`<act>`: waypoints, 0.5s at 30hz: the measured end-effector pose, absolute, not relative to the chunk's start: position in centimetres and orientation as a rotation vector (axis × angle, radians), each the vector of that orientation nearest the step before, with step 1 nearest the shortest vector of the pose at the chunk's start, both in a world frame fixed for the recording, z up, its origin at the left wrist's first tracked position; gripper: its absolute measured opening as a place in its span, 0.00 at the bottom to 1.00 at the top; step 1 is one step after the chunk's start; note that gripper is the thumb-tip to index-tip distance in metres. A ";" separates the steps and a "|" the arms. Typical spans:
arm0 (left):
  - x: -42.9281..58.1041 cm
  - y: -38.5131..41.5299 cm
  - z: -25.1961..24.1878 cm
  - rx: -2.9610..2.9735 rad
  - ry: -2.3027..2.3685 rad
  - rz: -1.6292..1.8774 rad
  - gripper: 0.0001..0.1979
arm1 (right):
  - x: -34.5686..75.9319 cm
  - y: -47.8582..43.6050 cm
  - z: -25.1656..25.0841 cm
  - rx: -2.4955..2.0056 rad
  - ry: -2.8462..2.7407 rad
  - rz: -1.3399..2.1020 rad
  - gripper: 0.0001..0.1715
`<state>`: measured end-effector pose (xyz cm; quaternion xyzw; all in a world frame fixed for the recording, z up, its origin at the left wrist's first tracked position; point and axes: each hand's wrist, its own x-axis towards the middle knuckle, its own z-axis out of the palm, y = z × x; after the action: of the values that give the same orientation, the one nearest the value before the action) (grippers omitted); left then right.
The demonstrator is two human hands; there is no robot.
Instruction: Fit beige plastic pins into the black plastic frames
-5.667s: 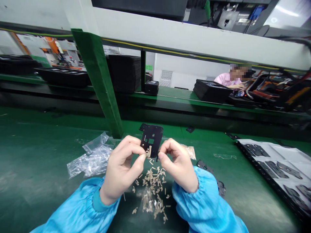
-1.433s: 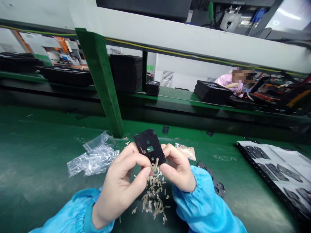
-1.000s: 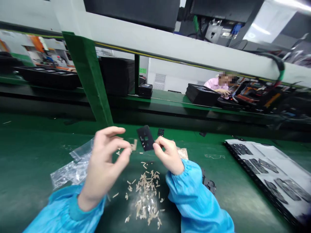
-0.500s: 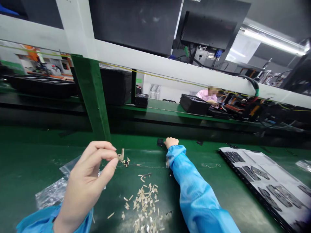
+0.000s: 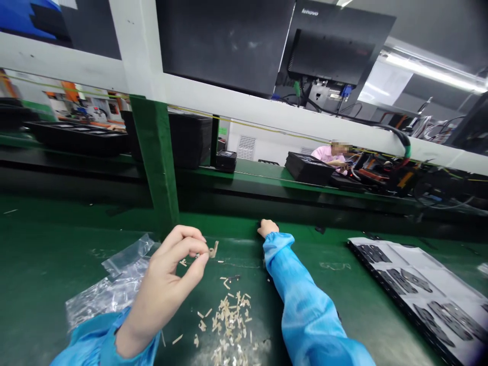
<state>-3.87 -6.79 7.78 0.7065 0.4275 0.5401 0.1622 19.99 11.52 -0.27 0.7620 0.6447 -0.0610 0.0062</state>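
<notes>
My left hand [image 5: 173,284] is raised over the bench, thumb and forefinger pinched on a small tan bent strip [image 5: 214,249] that sticks out past the fingertips. My right hand [image 5: 268,228] reaches far forward to the back of the bench, its fingers curled and mostly hidden. Dark material shows at its edges; whether the fingers grip it is hidden. Between my two arms lies a loose heap of small tan strips [image 5: 231,320] on the green bench top [image 5: 305,305]. Crumpled clear plastic bags [image 5: 110,292] lie beyond my left sleeve.
On the right, a black-edged tray with white lining [image 5: 423,259] holds several flat dark parts [image 5: 414,280]. A green post [image 5: 158,162] rises at the back left. Black stacked trays [image 5: 308,168] stand behind the bench, near a person in pink [image 5: 324,153]. Monitors [image 5: 229,46] hang above.
The view has shifted left, so most things sit further right. My left hand has moved right, with the tan strip still pinched. My right hand now covers most of the dark piece beside it.
</notes>
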 end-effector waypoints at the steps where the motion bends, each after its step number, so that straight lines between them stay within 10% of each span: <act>1: -3.8 -6.7 7.6 2.017 1.218 1.526 0.06 | 20.0 11.0 0.5 2.370 2.092 -0.212 0.16; 15: -2.1 -4.8 6.3 2.181 1.123 1.031 0.08 | 16.4 -1.9 6.3 1.266 3.646 -0.431 0.09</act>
<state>-2.12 -4.77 6.25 0.7961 0.4099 0.3764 0.2379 16.38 -1.89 6.27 0.3038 0.8750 -0.1035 -0.3625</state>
